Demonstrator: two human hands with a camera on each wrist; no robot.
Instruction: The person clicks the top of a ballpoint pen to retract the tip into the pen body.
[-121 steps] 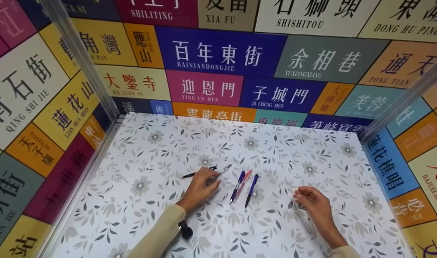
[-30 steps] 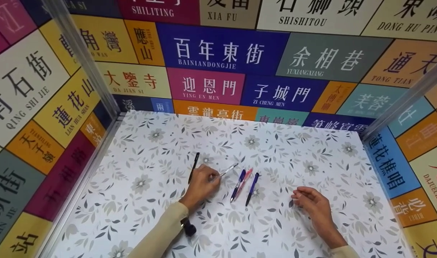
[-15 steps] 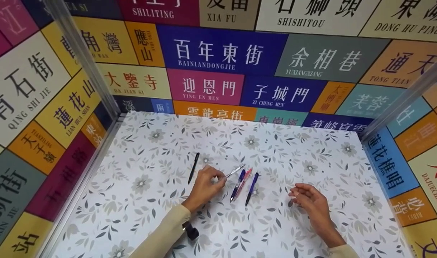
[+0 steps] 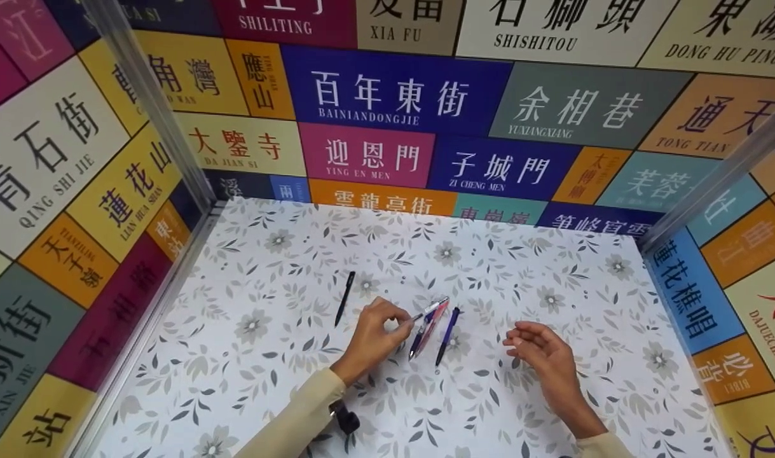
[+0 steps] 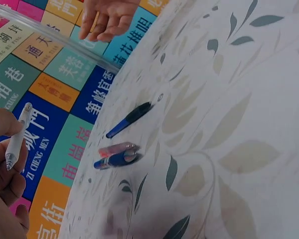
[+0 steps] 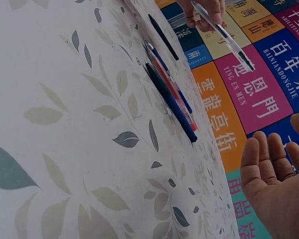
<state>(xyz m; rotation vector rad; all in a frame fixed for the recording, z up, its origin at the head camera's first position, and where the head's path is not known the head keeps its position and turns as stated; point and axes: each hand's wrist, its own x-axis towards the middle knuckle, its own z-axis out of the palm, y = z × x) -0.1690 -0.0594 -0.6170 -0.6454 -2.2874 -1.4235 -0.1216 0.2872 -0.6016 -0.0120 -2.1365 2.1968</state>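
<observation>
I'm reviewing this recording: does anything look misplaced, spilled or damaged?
Nothing looks spilled or damaged. Only the black pen stands out: it lies alone, left of the pink pen and blue-and-black pen, while the left hand pinches a clear pen.

1. At 12 o'clock, the back wall (image 4: 393, 114) is a patchwork of blue, pink, orange, grey and cream panels, lettered in Chinese characters with Latin spellings.
2. The left wall (image 4: 63, 210), at 9 o'clock, and the right wall (image 4: 711, 292), at 3, carry similar panels.
3. Shiny corner strips stand at 10 o'clock (image 4: 153, 102) and between 2 and 3.
4. Centre to 6 o'clock: a white tabletop (image 4: 501, 273), grey-flowered, softly shadowed.
</observation>
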